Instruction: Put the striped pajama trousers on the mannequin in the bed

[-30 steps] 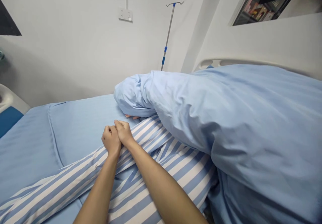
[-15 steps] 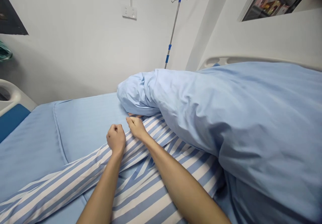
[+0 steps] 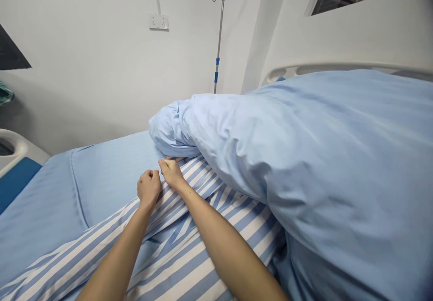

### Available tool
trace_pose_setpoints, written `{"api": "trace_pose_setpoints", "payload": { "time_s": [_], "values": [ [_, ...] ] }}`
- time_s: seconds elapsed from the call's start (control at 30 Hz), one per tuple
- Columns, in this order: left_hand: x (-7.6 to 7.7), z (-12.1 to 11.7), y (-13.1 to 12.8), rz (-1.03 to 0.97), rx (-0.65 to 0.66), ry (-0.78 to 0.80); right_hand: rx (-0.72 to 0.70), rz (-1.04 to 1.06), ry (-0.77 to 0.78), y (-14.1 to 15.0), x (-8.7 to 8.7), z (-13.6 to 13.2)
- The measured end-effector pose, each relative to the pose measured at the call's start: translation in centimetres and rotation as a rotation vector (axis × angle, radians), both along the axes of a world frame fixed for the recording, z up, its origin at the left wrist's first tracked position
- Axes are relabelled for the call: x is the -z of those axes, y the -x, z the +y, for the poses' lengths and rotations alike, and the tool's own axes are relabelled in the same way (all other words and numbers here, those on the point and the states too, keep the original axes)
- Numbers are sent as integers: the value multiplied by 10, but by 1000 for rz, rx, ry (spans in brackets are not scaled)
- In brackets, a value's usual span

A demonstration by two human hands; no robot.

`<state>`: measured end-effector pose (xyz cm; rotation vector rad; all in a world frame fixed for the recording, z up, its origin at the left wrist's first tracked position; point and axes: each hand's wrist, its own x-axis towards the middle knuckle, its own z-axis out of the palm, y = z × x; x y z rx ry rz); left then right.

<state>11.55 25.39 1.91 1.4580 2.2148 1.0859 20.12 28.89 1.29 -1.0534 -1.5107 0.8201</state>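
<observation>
Both of my hands are curled into fists above a leg in blue-and-white striped trousers [image 3: 98, 251]. My left hand [image 3: 149, 187] is at the edge of the leg, toward the bed sheet, with no object showing in it. Close beside it, my right hand [image 3: 171, 173] is also closed, farther up the striped cloth and near the folded edge of a light blue quilt [image 3: 237, 139]. Nothing shows in it either. Just behind the right hand, a bit of skin [image 3: 174, 158] peeks out under the quilt. The quilt hides the rest of the person lying there.
The blue bed sheet [image 3: 108, 170] stretches to the left, ending at a bed end board [image 3: 22, 157]. An IV pole [image 3: 219, 44] stands behind the bed against the white wall. A wall socket [image 3: 158, 22] is higher up. At the right back runs the bed's other board [image 3: 291, 72].
The whole view has shifted slightly, so the bed, quilt and pole sit farther left. My fists stay closed over the striped leg, a little closer together.
</observation>
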Motion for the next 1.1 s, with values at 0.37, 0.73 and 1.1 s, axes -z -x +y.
{"api": "trace_pose_setpoints", "payload": {
  "time_s": [0.37,0.73,1.1],
  "values": [
    [-1,32,-38,-266,-77,-214,13,241,83,-5,0,9],
    [2,26,-38,-149,-72,-53,11,213,149,-6,-4,9],
    [6,24,-42,-105,-38,-17,2,-97,17,-34,-3,16]
  ]
}}
